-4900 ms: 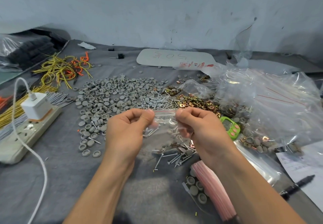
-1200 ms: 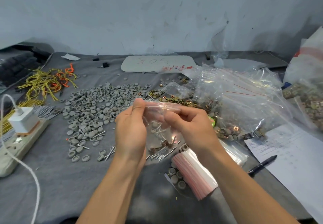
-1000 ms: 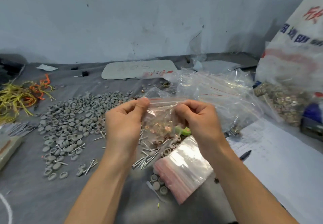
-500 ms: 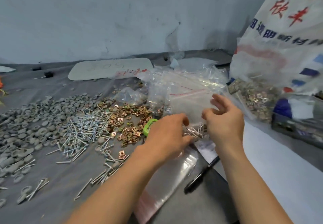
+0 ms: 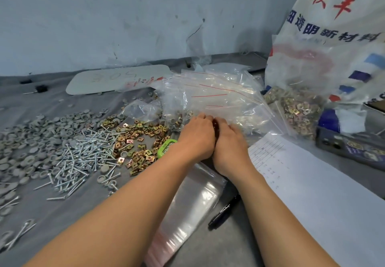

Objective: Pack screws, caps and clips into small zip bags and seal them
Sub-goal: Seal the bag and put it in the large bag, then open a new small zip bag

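Observation:
My left hand (image 5: 196, 136) and my right hand (image 5: 229, 144) lie side by side, knuckles up, at the near edge of a heap of clear zip bags (image 5: 218, 98) with red seal lines. Their fingers curl down into the heap, so the fingertips are hidden. The small filled bag from earlier is not visible, and I cannot tell if either hand holds it. Left of the hands lie loose gold clips (image 5: 141, 139), silver screws (image 5: 83, 154) and grey caps (image 5: 41, 129). A stack of empty zip bags (image 5: 191, 204) lies under my forearms.
A green gadget (image 5: 164, 148) sits beside my left wrist. A black pen (image 5: 224, 212) and a printed sheet (image 5: 312, 183) lie to the right. Behind them stand a large white sack (image 5: 333, 37), a bag of clips (image 5: 295, 110) and a dark box (image 5: 350, 148).
Both hands carried the small filled bag rightward from in front of me to the heap of bags and lowered it there. The view turned right with them.

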The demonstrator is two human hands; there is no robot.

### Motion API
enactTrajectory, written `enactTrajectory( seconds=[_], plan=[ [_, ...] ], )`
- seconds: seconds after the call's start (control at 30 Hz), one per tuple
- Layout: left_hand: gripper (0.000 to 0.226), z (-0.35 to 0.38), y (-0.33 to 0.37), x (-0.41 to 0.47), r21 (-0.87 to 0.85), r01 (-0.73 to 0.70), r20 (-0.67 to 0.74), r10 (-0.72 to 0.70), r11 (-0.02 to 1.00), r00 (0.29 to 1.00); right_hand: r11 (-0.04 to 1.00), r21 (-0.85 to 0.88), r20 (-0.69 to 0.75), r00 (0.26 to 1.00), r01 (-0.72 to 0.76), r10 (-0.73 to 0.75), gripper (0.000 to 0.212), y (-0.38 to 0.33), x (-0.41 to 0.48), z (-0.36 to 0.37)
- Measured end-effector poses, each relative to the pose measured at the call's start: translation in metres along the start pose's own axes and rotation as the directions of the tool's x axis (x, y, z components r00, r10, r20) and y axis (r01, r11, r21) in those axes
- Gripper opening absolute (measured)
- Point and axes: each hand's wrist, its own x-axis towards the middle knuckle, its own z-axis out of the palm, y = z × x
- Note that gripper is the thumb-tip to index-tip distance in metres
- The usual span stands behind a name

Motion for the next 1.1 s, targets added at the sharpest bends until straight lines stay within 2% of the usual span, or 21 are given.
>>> enactTrajectory(
  seconds=[0.07,0.13,0.23,0.27,0.33,0.4,0.47,0.6,0.7,0.73,0.8,0.87,0.97,1.1],
  plan=[
    [0.042,0.001,-0.002,0.004,-0.015,0.041,-0.001,-0.041,0.999,0.999,0.998,-0.056,0.08,0.997,0.015,-0.011,0.074,0.001,0.003,0.006],
    [0.04,0.001,-0.001,0.004,-0.016,0.049,0.01,-0.049,0.999,0.999,0.998,-0.062,0.105,0.994,0.034,-0.027,0.078,0.002,0.005,0.005],
    [0.047,-0.005,0.001,-0.01,0.009,0.037,0.012,-0.037,0.999,0.999,0.994,0.107,0.049,0.999,0.017,-0.022,0.074,0.001,-0.002,-0.005],
    [0.051,-0.007,0.001,-0.019,-0.011,0.043,-0.028,-0.044,0.999,0.999,0.985,0.169,0.012,1.0,0.017,-0.019,0.072,0.001,-0.005,-0.008],
    [0.055,-0.012,-0.003,-0.049,-0.113,0.059,-0.216,-0.083,0.992,0.973,0.98,0.197,-0.054,0.999,0.009,0.002,0.069,0.0,-0.01,-0.013],
    [0.053,-0.022,-0.015,-0.089,-0.184,0.048,-0.417,-0.122,0.982,0.901,0.989,0.148,-0.078,0.997,0.003,0.009,0.068,-0.006,-0.019,-0.017],
    [0.046,-0.032,-0.035,-0.126,-0.186,0.077,-0.483,-0.159,0.98,0.861,0.994,0.106,-0.051,0.998,0.033,-0.028,0.056,-0.016,-0.032,-0.02],
    [0.04,-0.058,-0.076,-0.182,-0.165,0.207,-0.445,-0.26,0.964,0.857,0.992,0.062,0.231,0.966,0.108,-0.119,0.021,-0.051,-0.069,-0.018],
    [0.036,-0.067,-0.095,-0.209,-0.211,0.245,-0.412,-0.314,0.946,0.855,0.946,-0.127,0.486,0.85,0.298,-0.203,0.062,-0.071,-0.103,-0.003],
    [0.035,-0.067,-0.099,-0.216,-0.221,0.255,-0.396,-0.326,0.941,0.858,0.922,-0.153,0.534,0.815,0.356,-0.226,0.069,-0.072,-0.111,0.002],
    [0.034,-0.065,-0.104,-0.224,-0.21,0.263,-0.367,-0.325,0.942,0.871,0.895,-0.169,0.532,0.803,0.413,-0.27,0.067,-0.071,-0.117,0.006],
    [0.032,-0.059,-0.105,-0.23,-0.202,0.243,-0.362,-0.303,0.949,0.882,0.885,-0.174,0.484,0.82,0.431,-0.305,0.05,-0.072,-0.113,0.005],
    [0.026,-0.05,-0.1,-0.233,-0.2,0.189,-0.338,-0.249,0.961,0.908,0.919,-0.17,0.379,0.885,0.355,-0.271,0.031,-0.08,-0.11,0.008],
    [0.023,-0.038,-0.086,-0.229,-0.296,0.095,-0.282,-0.182,0.95,0.942,0.96,-0.167,0.298,0.94,0.223,-0.167,0.014,-0.084,-0.106,0.014]
  ],
)
